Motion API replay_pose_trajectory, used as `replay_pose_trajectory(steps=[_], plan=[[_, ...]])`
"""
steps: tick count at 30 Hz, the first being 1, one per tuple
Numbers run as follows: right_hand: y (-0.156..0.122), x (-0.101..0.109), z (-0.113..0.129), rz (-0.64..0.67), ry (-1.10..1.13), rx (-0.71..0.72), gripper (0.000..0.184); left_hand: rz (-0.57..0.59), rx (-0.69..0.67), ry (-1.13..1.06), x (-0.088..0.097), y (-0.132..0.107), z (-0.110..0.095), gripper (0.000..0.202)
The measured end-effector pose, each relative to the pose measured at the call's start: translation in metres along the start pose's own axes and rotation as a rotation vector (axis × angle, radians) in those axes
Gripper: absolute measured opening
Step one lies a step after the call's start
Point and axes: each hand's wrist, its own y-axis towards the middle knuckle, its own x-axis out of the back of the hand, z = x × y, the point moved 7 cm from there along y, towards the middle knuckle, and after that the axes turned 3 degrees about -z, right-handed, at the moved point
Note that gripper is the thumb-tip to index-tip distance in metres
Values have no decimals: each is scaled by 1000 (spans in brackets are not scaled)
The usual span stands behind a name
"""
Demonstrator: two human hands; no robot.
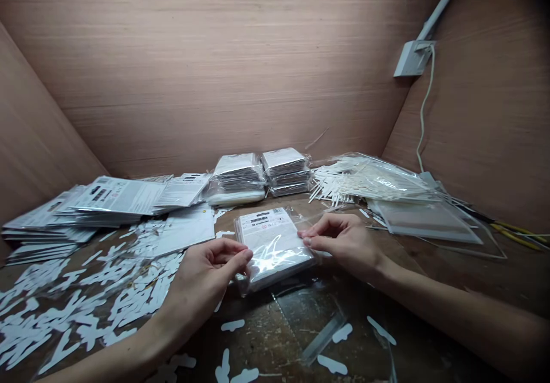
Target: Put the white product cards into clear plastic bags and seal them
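- left hand (206,280) and right hand (348,242): apart, fingertips pinching opposite side edges of the packet, a hold that leaves its face uncovered
- pinkish-brown wood-grain panels (172,67): enclosing the work area at the back and sides
- dark scuffed wooden bench top (266,337): supporting all items
- white printed cards in loose overlapping piles (116,196): at left, within reach of the left hand
- stacked clear-bagged white cards (262,171): set towards the back, behind the hands
- clear plastic bags of thin white sticks (369,179): heaped at right, near the right hand
- clear plastic packet with white printed card (275,251): raised slightly at centre, between the hands
- white die-cut paper offcuts (64,308): scattered around the left forearm and along the front of the bench
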Motion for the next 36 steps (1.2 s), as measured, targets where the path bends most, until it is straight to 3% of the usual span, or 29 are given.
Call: replay_pose_trajectory(steps=[8,15,18,20,23,27,32,36], plan=[[4,0,-11,-32,89,-53,25,13,-74,170,6,22,11,41],[10,1,-16,-47,-136,-25,15,103,-16,-66,0,34,27,39],[11,1,-15,-22,-198,-16,12,181,7,-61,-1,38,28,35],[12,3,-13,-20,-256,28,16,246,13,-16,-1,41,28,32],[11,1,0,-13,-468,242,13,316,-11,21,1,44,27,29],[10,-7,10,96,-654,427,19,357,-94,70,1,43,22,26],[3,-18,14,287,-728,421,50,288,-262,249,2,37,14,15],[-8,-30,19,339,-836,390,47,247,-301,212,3,32,11,11]])
